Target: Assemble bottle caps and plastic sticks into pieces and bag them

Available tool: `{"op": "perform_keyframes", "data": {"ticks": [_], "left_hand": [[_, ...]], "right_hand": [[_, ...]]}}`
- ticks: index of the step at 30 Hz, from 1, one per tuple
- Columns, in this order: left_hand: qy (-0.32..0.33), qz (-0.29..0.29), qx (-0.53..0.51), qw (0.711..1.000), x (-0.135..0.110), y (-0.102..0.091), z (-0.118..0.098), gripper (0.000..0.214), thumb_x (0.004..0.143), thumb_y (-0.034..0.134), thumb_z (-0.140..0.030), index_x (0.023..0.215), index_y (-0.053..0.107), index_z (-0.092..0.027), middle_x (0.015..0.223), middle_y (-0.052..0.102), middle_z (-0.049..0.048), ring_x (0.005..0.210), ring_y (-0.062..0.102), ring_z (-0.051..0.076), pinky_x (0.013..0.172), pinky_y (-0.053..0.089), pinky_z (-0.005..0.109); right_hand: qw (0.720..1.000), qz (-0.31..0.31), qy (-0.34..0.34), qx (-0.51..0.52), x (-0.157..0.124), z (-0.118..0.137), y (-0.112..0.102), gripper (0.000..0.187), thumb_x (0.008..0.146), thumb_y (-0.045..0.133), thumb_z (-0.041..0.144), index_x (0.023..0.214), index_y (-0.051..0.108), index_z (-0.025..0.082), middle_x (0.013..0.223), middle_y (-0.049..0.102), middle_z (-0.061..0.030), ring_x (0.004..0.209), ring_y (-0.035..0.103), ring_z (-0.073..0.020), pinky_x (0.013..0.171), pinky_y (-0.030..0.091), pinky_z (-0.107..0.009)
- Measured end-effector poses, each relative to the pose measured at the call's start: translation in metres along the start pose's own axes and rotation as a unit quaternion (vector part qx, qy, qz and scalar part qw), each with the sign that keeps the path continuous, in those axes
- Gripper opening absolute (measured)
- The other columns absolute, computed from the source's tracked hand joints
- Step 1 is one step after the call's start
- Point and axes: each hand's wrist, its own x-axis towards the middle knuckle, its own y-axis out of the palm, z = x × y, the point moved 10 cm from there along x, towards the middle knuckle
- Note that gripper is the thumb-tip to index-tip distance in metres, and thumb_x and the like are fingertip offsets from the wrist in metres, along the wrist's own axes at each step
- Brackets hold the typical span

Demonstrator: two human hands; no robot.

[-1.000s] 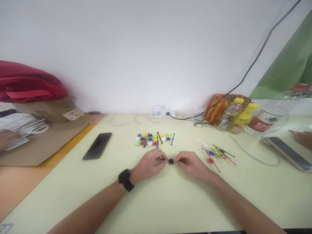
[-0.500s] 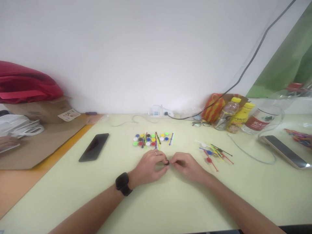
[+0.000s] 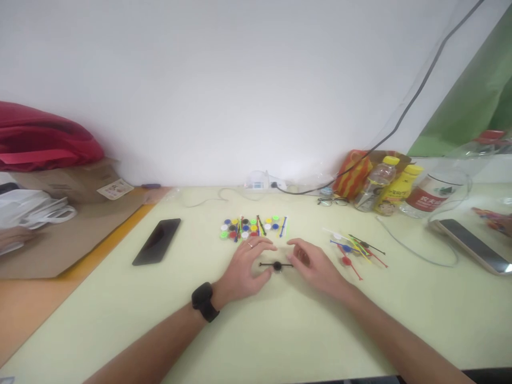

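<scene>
A small black disc with a thin black stick through it (image 3: 277,265) lies on the pale green table (image 3: 280,330) between my hands. My left hand (image 3: 246,264), with a black watch on its wrist and a ring on one finger, rests beside it, fingers spread and holding nothing. Just right of the piece is my right hand (image 3: 314,264), fingers loosely apart. Behind my hands lies a cluster of coloured discs and sticks (image 3: 252,228). A loose pile of coloured sticks with discs (image 3: 354,249) lies to the right.
A black phone (image 3: 157,241) lies at the left, another phone (image 3: 468,245) at the right. Bottles (image 3: 390,186), glasses (image 3: 332,201), a clear jar (image 3: 438,194) and a cable stand along the wall. Cardboard, a red bag and another person's hand (image 3: 12,237) are at far left.
Both hands were pinching the black disc and stick together. Now they have let go and opened, and the piece lies on the table between them.
</scene>
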Motion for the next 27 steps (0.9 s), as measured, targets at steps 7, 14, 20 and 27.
{"op": "perform_keyframes", "data": {"ticks": [7, 14, 20, 27], "left_hand": [[-0.005, -0.053, -0.011, 0.999, 0.000, -0.013, 0.004, 0.035, 0.089, 0.056, -0.012, 0.120, 0.063, -0.027, 0.125, 0.064, 0.0059, 0.124, 0.054, 0.028, 0.111, 0.041, 0.048], [-0.025, -0.090, 0.010, 0.996, -0.002, -0.017, 0.013, 0.024, 0.096, 0.057, -0.019, 0.117, 0.064, -0.026, 0.122, 0.066, 0.0059, 0.123, 0.055, 0.028, 0.111, 0.041, 0.047], [-0.030, -0.109, 0.006, 0.994, 0.001, -0.017, 0.018, 0.016, 0.098, 0.058, -0.020, 0.112, 0.065, -0.025, 0.114, 0.068, 0.0047, 0.115, 0.059, 0.024, 0.106, 0.043, 0.043], [-0.037, -0.123, -0.004, 0.992, 0.002, -0.019, 0.026, 0.012, 0.099, 0.057, -0.023, 0.107, 0.065, -0.024, 0.108, 0.069, 0.0049, 0.111, 0.061, 0.024, 0.103, 0.045, 0.044]], "right_hand": [[0.970, 0.068, 0.114, 0.202, -0.009, -0.003, 0.004, 0.070, 0.099, 0.039, 0.068, 0.045, 0.032, 0.024, 0.045, 0.022, 0.0042, 0.046, 0.027, -0.0130, 0.052, 0.027, -0.032], [0.968, -0.036, 0.123, 0.218, -0.002, -0.010, -0.024, 0.068, 0.097, 0.048, 0.066, 0.048, 0.031, 0.023, 0.050, 0.024, 0.0039, 0.051, 0.025, -0.0132, 0.053, 0.023, -0.032], [0.985, 0.018, 0.107, 0.136, -0.004, -0.005, -0.006, 0.064, 0.095, 0.048, 0.068, 0.052, 0.046, 0.021, 0.051, 0.034, 0.0030, 0.049, 0.033, -0.0124, 0.051, 0.026, -0.029], [0.988, 0.035, 0.096, 0.114, 0.000, -0.008, -0.005, 0.062, 0.097, 0.047, 0.066, 0.055, 0.051, 0.021, 0.052, 0.037, 0.0031, 0.048, 0.036, -0.0126, 0.050, 0.029, -0.028]]}}
